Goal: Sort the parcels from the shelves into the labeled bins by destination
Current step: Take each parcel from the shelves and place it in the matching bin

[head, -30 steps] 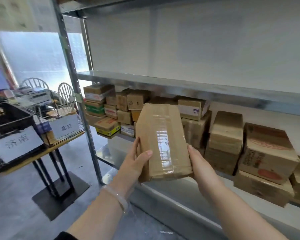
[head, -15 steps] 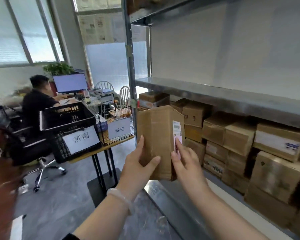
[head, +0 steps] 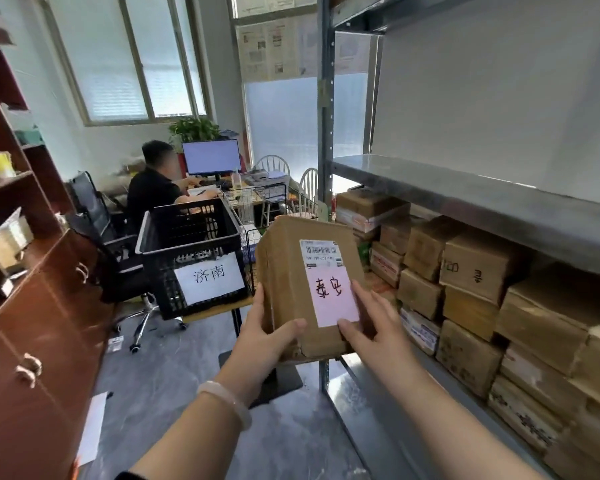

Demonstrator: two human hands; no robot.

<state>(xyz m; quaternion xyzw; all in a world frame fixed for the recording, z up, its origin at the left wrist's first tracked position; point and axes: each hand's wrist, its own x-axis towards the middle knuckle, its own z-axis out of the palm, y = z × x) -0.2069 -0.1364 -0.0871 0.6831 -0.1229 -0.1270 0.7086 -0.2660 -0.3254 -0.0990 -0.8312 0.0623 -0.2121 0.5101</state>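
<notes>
Head view: my left hand (head: 264,337) and right hand (head: 371,327) both clasp the parcel (head: 284,265) by its near end, holding it upright just right of the black crate (head: 187,237). Beyond it, also right of that crate, sits the wire basket (head: 257,206), with my left hand nearer.

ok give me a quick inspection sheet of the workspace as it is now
surface: small table bears a black crate labelled 济南; a wire basket beside it is partly hidden.
job's things: parcel with a pink note reading 泰安, held up; stacked parcels on the metal rack.
clutter: paper sheet on the floor.
fingers: left hand and right hand both grip the parcel's lower end.
cables: nothing seen.
surroundings: wooden cabinet, seated person at a monitor, windows.
</notes>
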